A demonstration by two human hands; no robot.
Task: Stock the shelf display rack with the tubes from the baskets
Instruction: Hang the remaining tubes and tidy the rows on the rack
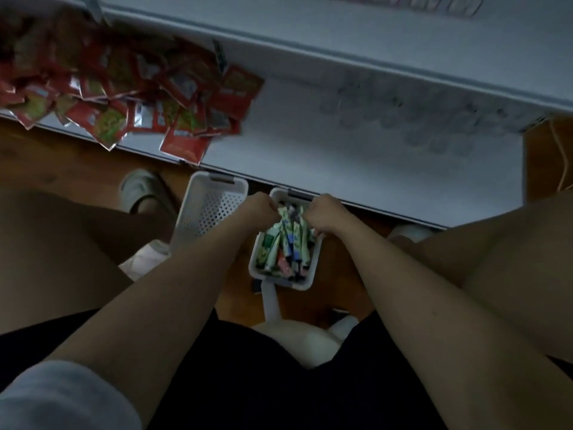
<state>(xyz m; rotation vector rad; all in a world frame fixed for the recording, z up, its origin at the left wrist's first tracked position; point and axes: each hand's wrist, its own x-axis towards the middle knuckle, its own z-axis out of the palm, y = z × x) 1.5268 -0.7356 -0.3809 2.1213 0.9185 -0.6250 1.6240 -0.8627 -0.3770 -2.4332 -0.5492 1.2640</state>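
Observation:
A white basket (305, 282) on the wooden floor holds several green, blue and red tubes (286, 248). Both my hands reach down into its far end. My left hand (262, 207) has its fingers curled round the tops of some tubes. My right hand (325, 212) grips tubes from the other side, close to the left hand. The pale shelf of the display rack (356, 135) runs across the view above the basket. A second white perforated basket (210, 209) stands to the left with nothing showing inside.
Several red sachets (124, 94) lie heaped on the left part of the shelf. My knees flank the baskets, with shoes (141, 189) on the floor. A white stool base (297, 336) sits below the tube basket. A cable (561, 156) hangs at right.

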